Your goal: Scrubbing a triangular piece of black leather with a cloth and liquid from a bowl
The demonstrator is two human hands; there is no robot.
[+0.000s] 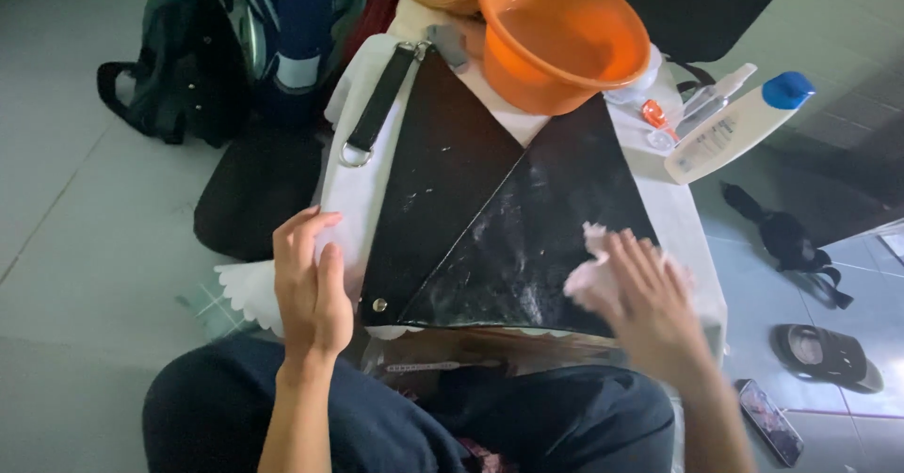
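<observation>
- Glossy black-and-white panelled bag (471,219): lies flat across a small table, directly in front of the person's knees; two black triangular panels meet at a diagonal seam, with a white panel along the left edge; smears show on the black surface.
- Crumpled white cloth wad (589,271): pressed on the right black panel, partly under the fingers.
- Right hand (645,299): fingers spread and laid over the cloth wad, holding it against the bag; somewhat blurred.
- Left hand (311,285): rests on the white left panel, fingers together and nearly straight, grasping nothing, thumb alongside.
- Black strap with metal ring (377,106): lies on the bag's upper left part, ring at its lower end.
- White scalloped table cover (247,289): shows beneath the bag at its left and right edges.
- Orange plastic basin (556,35): stands at the far end of the table, touching the bag's upper corner.
- White bottle with blue cap (739,125): lies on its side, right of the basin.
- Clear spray bottle (716,92): just behind the white bottle.
- Dark backpack (188,59): on the floor, far left.
- Dark sandal (824,355): on the floor, right.
- Mobile phone (770,421): on the floor, near the right forearm.
</observation>
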